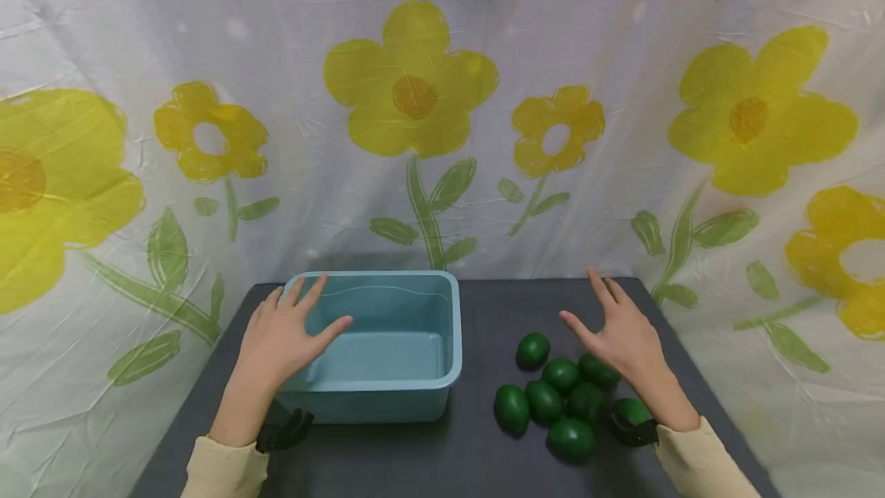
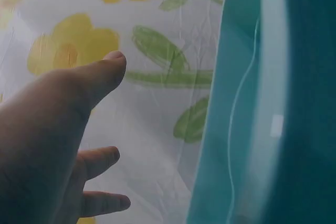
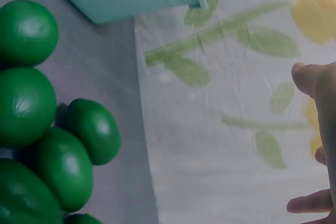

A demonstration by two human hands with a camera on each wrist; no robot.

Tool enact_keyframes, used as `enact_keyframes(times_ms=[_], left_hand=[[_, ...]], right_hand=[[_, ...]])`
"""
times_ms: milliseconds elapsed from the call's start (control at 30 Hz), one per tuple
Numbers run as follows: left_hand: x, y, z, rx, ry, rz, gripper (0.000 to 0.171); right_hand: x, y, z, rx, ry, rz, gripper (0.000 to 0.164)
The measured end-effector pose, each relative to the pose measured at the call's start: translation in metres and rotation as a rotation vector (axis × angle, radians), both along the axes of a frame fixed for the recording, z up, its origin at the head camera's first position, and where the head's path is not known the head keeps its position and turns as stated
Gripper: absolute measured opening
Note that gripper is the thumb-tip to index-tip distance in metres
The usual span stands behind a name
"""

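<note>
A light blue rectangular plastic bin (image 1: 454, 329) stands on the left of the dark table. My left hand (image 1: 280, 340) hovers over its left side with fingers spread and nothing held. In the left wrist view that hand's thumb (image 2: 105, 74) points toward the bin's wall (image 2: 236, 103). Several glossy dark green oval fruits (image 1: 571, 439) lie in a loose cluster right of the bin. Above the cluster's right side is my right hand (image 1: 622, 333), fingers spread and holding nothing; it overlaps part of one fruit (image 1: 598, 371). The right wrist covers part of another fruit (image 1: 631, 411).
A dark grey cloth or tabletop (image 1: 477, 467) lies under everything. White sheeting with painted yellow flowers (image 1: 415, 94) hangs behind the table and along both sides. Dark straps (image 1: 285, 430) circle both wrists, below cream sleeves (image 1: 224, 471).
</note>
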State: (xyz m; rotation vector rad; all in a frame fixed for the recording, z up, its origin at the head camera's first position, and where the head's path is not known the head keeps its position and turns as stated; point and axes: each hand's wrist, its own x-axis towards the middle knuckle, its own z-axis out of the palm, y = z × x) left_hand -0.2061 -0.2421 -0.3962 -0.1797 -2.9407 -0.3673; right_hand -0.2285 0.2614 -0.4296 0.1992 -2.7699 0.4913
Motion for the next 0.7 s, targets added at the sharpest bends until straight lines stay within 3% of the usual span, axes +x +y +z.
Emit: enact_keyframes(times_ms=[400,700], left_hand=[[0.024,-0.037,-0.035,0.182,-0.049,0.011,0.083],[0.037,-0.048,-0.064,0.283,0.008,-0.006,0.075]], right_hand=[[0.01,0.032,-0.029,-0.109,-0.041,-0.082,0.087],[0.018,0.052,-0.045,-0.152,-0.064,-0.137,0.083]])
